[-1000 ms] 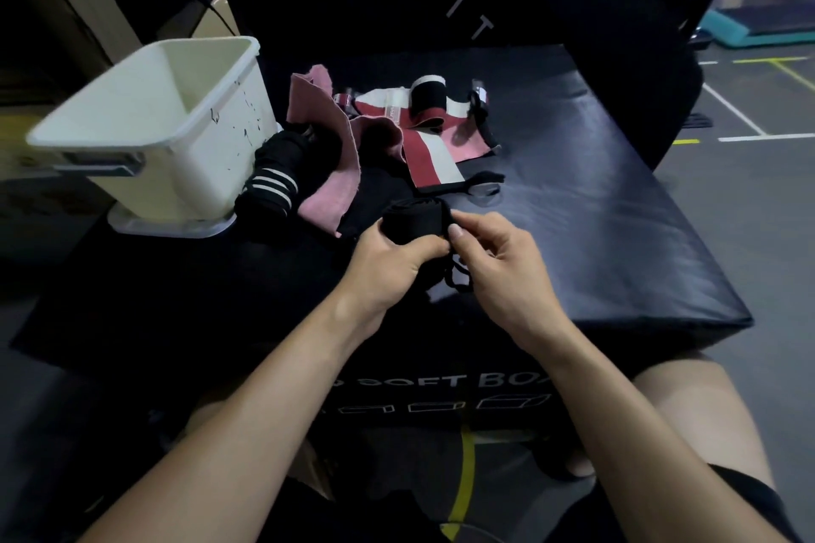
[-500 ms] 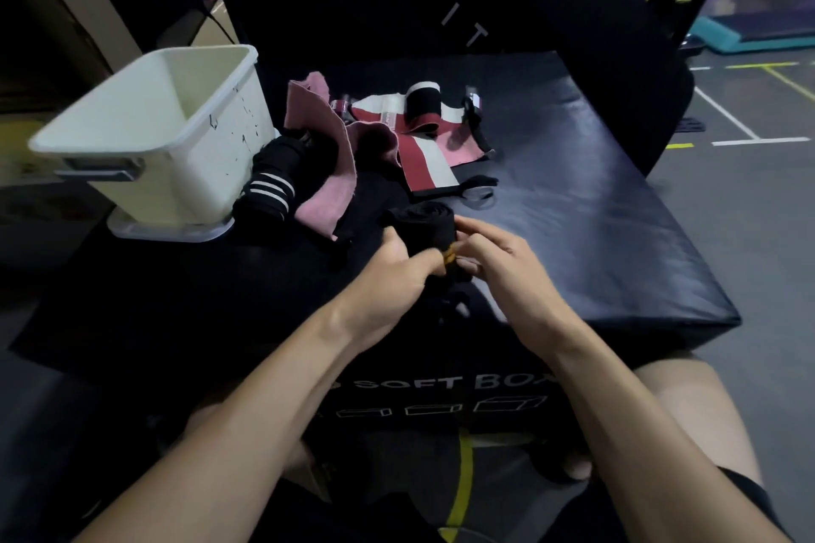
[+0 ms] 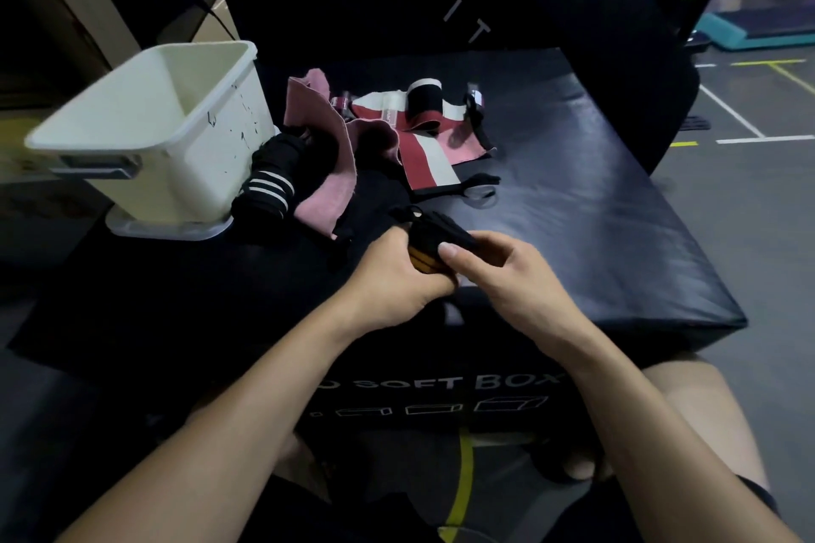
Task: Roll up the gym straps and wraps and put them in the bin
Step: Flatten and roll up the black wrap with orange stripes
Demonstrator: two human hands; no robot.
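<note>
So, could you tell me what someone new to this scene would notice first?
Probably the two hands at the centre: the left hand and right hand grip a rolled black wrap with orange stripes over the black soft box. Next, the pale white bin at the far left of the box top. Between them lies a loose heap of pink, red-and-white straps.

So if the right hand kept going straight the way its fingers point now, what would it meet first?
The right hand points left across the box, its grip on the rolled black wrap. Straight on it would meet the left hand, which holds the same roll. Depth looks about level, so contact seems near immediate.
</note>
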